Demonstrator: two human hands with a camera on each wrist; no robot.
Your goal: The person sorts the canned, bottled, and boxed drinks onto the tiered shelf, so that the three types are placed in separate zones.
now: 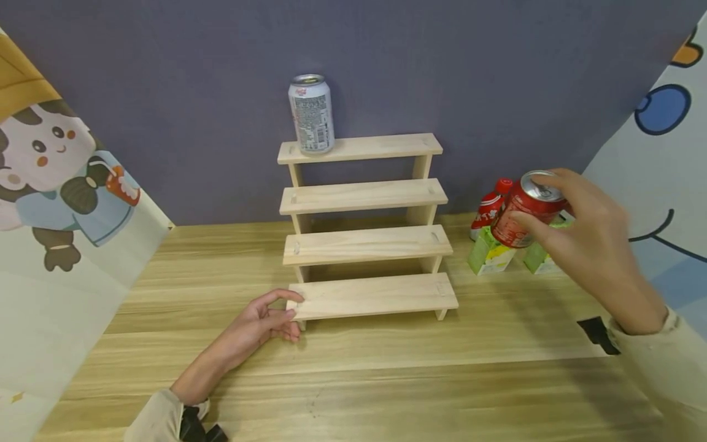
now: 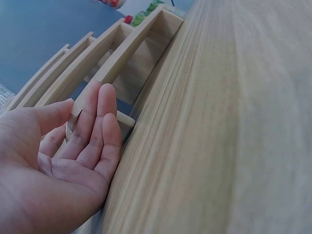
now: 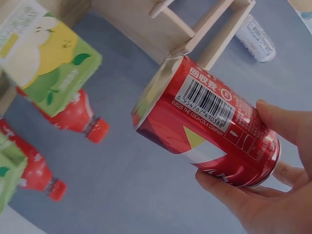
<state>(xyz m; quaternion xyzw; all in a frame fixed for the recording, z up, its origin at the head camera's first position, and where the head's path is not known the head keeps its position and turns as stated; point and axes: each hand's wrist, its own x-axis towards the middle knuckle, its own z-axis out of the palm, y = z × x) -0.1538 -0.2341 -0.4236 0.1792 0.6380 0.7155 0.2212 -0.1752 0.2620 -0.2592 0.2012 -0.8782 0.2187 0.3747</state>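
Observation:
My right hand (image 1: 593, 230) grips a red Coca-Cola can (image 1: 521, 215) near its top rim, in the air to the right of the shelf. In the right wrist view the red can (image 3: 195, 126) shows its barcode and is tilted. My left hand (image 1: 256, 322) pinches the left end of the lowest step of a four-tier wooden step shelf (image 1: 370, 245). The left wrist view shows thumb and fingers around the corner of that step (image 2: 131, 46). A white can (image 1: 312, 116) stands upright on the left of the top tier; the lower tiers are bare.
Right of the shelf, below the held can, stand green cartons (image 1: 488, 253) and red-capped bottles (image 1: 487, 209); two bottles appear in the right wrist view. A grey-blue wall (image 1: 221, 123) rises behind. Printed panels (image 1: 83, 184) flank the wood-grain table (image 1: 353, 393).

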